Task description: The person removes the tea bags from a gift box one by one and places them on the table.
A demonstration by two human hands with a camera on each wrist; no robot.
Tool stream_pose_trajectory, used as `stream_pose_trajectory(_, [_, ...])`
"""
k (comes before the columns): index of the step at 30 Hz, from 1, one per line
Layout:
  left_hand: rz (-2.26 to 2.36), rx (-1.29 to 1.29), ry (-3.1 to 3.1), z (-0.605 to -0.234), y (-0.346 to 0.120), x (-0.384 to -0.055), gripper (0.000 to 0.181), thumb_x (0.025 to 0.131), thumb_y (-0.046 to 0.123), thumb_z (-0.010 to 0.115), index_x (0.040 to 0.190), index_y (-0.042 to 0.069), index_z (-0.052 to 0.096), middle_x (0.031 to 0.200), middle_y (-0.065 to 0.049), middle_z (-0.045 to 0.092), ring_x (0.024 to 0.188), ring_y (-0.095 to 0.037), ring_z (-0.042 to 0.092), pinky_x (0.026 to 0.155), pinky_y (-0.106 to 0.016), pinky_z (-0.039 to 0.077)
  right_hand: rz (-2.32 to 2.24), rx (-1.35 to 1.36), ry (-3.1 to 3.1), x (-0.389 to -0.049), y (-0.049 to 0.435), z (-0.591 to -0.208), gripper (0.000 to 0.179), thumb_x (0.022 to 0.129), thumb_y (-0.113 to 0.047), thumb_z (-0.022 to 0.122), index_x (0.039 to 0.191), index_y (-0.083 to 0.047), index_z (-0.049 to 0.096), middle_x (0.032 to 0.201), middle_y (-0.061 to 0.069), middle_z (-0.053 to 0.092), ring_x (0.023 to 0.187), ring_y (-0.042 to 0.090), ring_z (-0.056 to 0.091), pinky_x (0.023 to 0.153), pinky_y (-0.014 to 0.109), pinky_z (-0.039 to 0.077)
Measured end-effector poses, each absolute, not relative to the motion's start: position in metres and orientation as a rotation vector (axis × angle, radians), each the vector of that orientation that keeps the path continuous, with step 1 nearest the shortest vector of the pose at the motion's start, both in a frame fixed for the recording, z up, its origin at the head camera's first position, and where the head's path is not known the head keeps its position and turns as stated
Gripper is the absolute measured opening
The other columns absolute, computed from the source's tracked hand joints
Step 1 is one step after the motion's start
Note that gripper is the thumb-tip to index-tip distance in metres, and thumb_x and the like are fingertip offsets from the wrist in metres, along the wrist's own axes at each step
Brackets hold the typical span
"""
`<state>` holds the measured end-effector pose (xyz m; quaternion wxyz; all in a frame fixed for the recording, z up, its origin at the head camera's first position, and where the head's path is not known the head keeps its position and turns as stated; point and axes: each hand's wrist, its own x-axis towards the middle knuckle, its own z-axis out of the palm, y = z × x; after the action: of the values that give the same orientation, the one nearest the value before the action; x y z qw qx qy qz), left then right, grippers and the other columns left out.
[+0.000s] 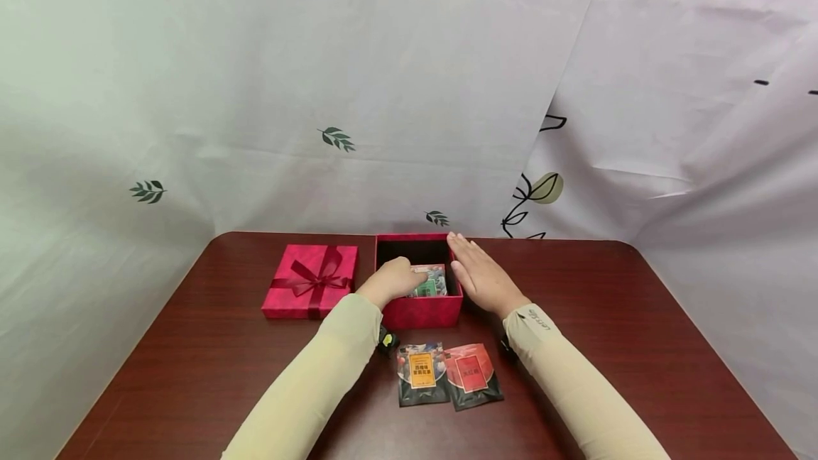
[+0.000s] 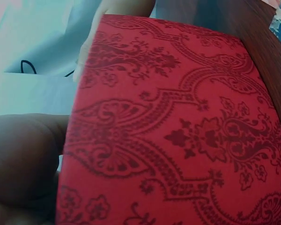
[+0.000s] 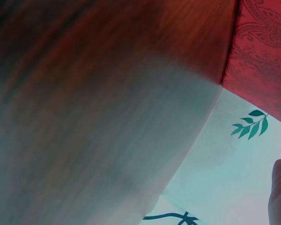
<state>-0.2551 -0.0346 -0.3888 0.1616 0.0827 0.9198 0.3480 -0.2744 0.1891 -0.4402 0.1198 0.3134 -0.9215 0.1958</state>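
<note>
An open red patterned gift box (image 1: 422, 313) stands near the table's far edge. My left hand (image 1: 391, 281) reaches over its front left rim and holds a green-labelled sachet (image 1: 431, 281) inside, thumb across the sachet's left part; the other fingertips are hidden. In the left wrist view the box's front wall (image 2: 178, 122) fills most of the picture, the dark thumb (image 2: 23, 159) beside its rim. My right hand (image 1: 487, 279) rests along the box's right side with straight fingers. The right wrist view shows the box corner (image 3: 262, 61) and those fingertips (image 3: 280, 178).
A red lid (image 1: 300, 297) with a ribbon bow lies left of the box. Before the box, an orange-labelled sachet (image 1: 422, 375) and a red-labelled sachet (image 1: 473, 376) lie side by side. A white printed cloth (image 1: 409, 91) hangs behind the brown table (image 1: 607, 346).
</note>
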Motion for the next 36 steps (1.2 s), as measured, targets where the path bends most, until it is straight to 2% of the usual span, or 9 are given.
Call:
stream_pose_trajectory(3, [0.976, 0.228, 2.623, -0.3888, -0.0329, -0.2550, 0.054, 0.101, 0.032, 0.059, 0.136, -0.009, 0.056, 0.130, -0.023, 0.062, 0.110, -0.032, 0.062, 0.100, -0.051, 0.050, 0.569, 0.916, -2.699, -0.2741, 0.1892, -0.4396, 0.055, 0.108, -0.025, 0.041, 0.155, 0.004, 0.034, 0.162, 0.017, 0.033, 0.152, 0.030, 0.025, 0.123, 0.046, 0.020])
stream_pose_trajectory(10, [0.999, 0.225, 2.621, -0.3886, -0.0323, -0.2538, 0.057, 0.101, 0.032, 0.059, 0.139, -0.009, 0.053, 0.138, -0.024, 0.057, 0.119, -0.034, 0.060, 0.103, -0.051, 0.048, 0.571, 0.917, -2.691, -0.2744, 0.1895, -0.4400, 0.055, 0.108, -0.023, 0.042, 0.155, 0.004, 0.034, 0.161, 0.017, 0.033, 0.152, 0.031, 0.025, 0.122, 0.048, 0.021])
stream_pose_trajectory(15, [1.021, 0.215, 2.636, -0.3892, -0.0323, -0.2528, 0.055, 0.101, 0.031, 0.058, 0.138, -0.010, 0.054, 0.135, -0.024, 0.058, 0.111, -0.031, 0.061, 0.100, -0.050, 0.050, 0.581, 0.908, -2.707, -0.2732, 0.1891, -0.4388, 0.055, 0.108, -0.024, 0.042, 0.155, 0.003, 0.033, 0.162, 0.016, 0.032, 0.152, 0.030, 0.024, 0.123, 0.045, 0.019])
stream_pose_trajectory(19, [1.051, 0.207, 2.659, -0.3912, -0.0320, -0.2529, 0.035, 0.101, 0.025, 0.058, 0.115, -0.007, 0.064, 0.100, -0.017, 0.067, 0.081, -0.024, 0.064, 0.081, -0.042, 0.054, 0.580, 0.897, -2.722, -0.2718, 0.1879, -0.4377, 0.055, 0.108, -0.023, 0.043, 0.156, 0.002, 0.032, 0.162, 0.015, 0.031, 0.152, 0.030, 0.024, 0.123, 0.045, 0.019])
stream_pose_trajectory(21, [1.069, 0.215, 2.686, -0.3925, -0.0317, -0.2532, 0.024, 0.101, 0.018, 0.058, 0.098, -0.005, 0.066, 0.077, -0.012, 0.060, 0.062, -0.019, 0.054, 0.067, -0.035, 0.050, 0.578, 0.894, -2.727, -0.2717, 0.1872, -0.4371, 0.055, 0.108, -0.022, 0.043, 0.156, 0.002, 0.031, 0.163, 0.015, 0.031, 0.152, 0.030, 0.023, 0.123, 0.045, 0.019])
stream_pose_trajectory(23, [1.093, 0.226, 2.714, -0.3936, -0.0312, -0.2532, 0.017, 0.099, 0.010, 0.057, 0.094, -0.004, 0.065, 0.071, -0.010, 0.056, 0.053, -0.015, 0.042, 0.060, -0.031, 0.042, 0.579, 0.895, -2.728, -0.2722, 0.1870, -0.4368, 0.055, 0.108, -0.021, 0.044, 0.156, 0.001, 0.031, 0.163, 0.015, 0.031, 0.152, 0.029, 0.023, 0.123, 0.046, 0.019])
stream_pose_trajectory(26, [1.142, 0.239, 2.733, -0.3942, -0.0308, -0.2520, 0.021, 0.098, 0.002, 0.055, 0.111, -0.008, 0.067, 0.089, -0.015, 0.067, 0.057, -0.015, 0.042, 0.059, -0.029, 0.041, 0.577, 0.906, -2.712, -0.2734, 0.1877, -0.4372, 0.055, 0.108, -0.020, 0.044, 0.156, 0.003, 0.032, 0.162, 0.017, 0.032, 0.152, 0.031, 0.025, 0.122, 0.050, 0.022])
stream_pose_trajectory(29, [1.192, 0.236, 2.732, -0.3941, -0.0306, -0.2504, 0.028, 0.098, 0.000, 0.054, 0.123, -0.007, 0.065, 0.111, -0.020, 0.068, 0.064, -0.018, 0.048, 0.063, -0.030, 0.044, 0.579, 0.914, -2.694, -0.2744, 0.1887, -0.4382, 0.054, 0.107, -0.018, 0.045, 0.155, 0.004, 0.032, 0.161, 0.018, 0.033, 0.151, 0.032, 0.026, 0.121, 0.052, 0.024])
stream_pose_trajectory(36, [1.258, 0.232, 2.753, -0.3965, -0.0306, -0.2497, 0.019, 0.099, 0.005, 0.060, 0.114, -0.003, 0.068, 0.101, -0.014, 0.069, 0.084, -0.023, 0.063, 0.077, -0.039, 0.057, 0.592, 0.895, -2.725, -0.2738, 0.1893, -0.4398, 0.055, 0.108, -0.022, 0.044, 0.157, 0.001, 0.031, 0.163, 0.015, 0.031, 0.153, 0.029, 0.023, 0.123, 0.047, 0.020])
